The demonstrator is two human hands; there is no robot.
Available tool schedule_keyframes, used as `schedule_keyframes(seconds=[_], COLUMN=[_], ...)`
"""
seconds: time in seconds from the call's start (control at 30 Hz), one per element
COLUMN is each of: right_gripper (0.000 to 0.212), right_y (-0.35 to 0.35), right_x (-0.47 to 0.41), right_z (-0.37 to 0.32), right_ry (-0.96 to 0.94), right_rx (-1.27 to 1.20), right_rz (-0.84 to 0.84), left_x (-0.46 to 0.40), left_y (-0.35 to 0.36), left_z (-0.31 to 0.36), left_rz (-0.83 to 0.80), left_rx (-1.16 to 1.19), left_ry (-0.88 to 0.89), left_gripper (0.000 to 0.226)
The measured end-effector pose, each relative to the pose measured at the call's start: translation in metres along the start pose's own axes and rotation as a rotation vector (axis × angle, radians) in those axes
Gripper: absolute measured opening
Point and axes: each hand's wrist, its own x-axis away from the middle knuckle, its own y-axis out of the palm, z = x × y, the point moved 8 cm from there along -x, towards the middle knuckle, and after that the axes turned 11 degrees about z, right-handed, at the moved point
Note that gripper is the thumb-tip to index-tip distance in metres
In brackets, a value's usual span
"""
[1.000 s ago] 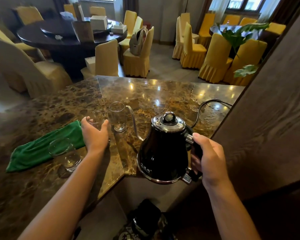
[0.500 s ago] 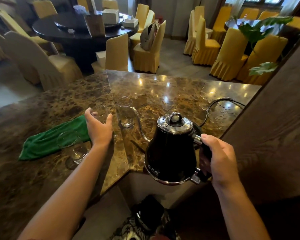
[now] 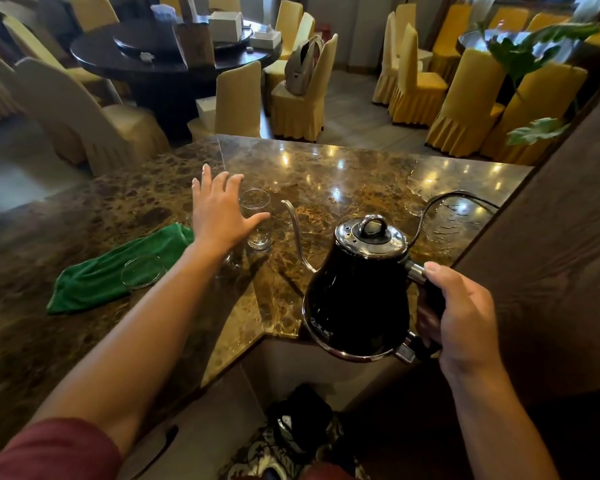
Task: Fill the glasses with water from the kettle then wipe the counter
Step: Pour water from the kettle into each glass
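My right hand (image 3: 461, 310) grips the handle of a black gooseneck kettle (image 3: 357, 296), held upright above the counter's near corner, its thin spout pointing left toward a clear glass (image 3: 257, 220). My left hand (image 3: 219, 209) hovers open with spread fingers just left of that glass, its thumb in front of the glass. A second glass is mostly hidden under my left hand and wrist. A third glass (image 3: 142, 271) stands on the brown marble counter (image 3: 343, 181) beside my forearm. A green cloth (image 3: 111, 271) lies crumpled on the counter to the left.
A black power cord (image 3: 444, 199) curls over a wet patch at the counter's right side. A dark wooden wall (image 3: 551, 254) closes the right. Beyond the counter stand yellow-covered chairs (image 3: 302, 98), a round dark table (image 3: 167, 53) and a leafy plant (image 3: 534, 57).
My left hand has let go of the middle glass and lifted forward with its fingers spread. The kettle stays in my right hand, near the same place.
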Motion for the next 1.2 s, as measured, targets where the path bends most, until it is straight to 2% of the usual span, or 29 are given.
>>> schedule_keyframes(seconds=[0.07,0.17,0.23,0.3,0.37,0.47,0.8,0.97,1.2], right_gripper=[0.037,0.037,0.038,0.038,0.039,0.041,0.032,0.032,0.036], right_y=[-0.003,-0.004,-0.004,-0.004,-0.005,-0.007,-0.015,-0.016,-0.012], right_x=[0.000,0.001,0.002,0.003,0.003,0.004,0.001,0.003,0.008], right_z=[0.001,0.001,0.000,-0.002,-0.003,-0.004,-0.010,-0.008,-0.005], right_ry=[0.010,0.010,0.007,0.018,0.024,0.023,0.071,0.085,0.092], right_rx=[0.010,0.017,0.019,0.012,0.006,0.014,0.037,0.028,0.008], right_rz=[0.004,-0.007,-0.011,-0.011,-0.008,0.008,0.075,0.061,0.027], left_x=[-0.011,-0.022,-0.025,-0.026,-0.027,-0.027,0.042,0.065,0.068], left_y=[0.012,0.022,0.028,0.033,0.034,0.029,-0.001,-0.016,-0.013], left_z=[-0.003,0.000,0.003,0.006,0.008,0.014,0.051,0.052,0.043], left_rz=[-0.109,-0.185,-0.229,-0.260,-0.264,-0.243,-0.150,-0.148,-0.235], left_rx=[-0.037,-0.046,-0.057,-0.073,-0.081,-0.054,0.346,0.364,0.369], left_ry=[-0.020,-0.032,-0.027,-0.009,0.022,0.062,0.005,0.010,0.012], left_gripper=[0.106,0.115,0.113,0.102,0.087,0.079,0.077,0.075,0.073])
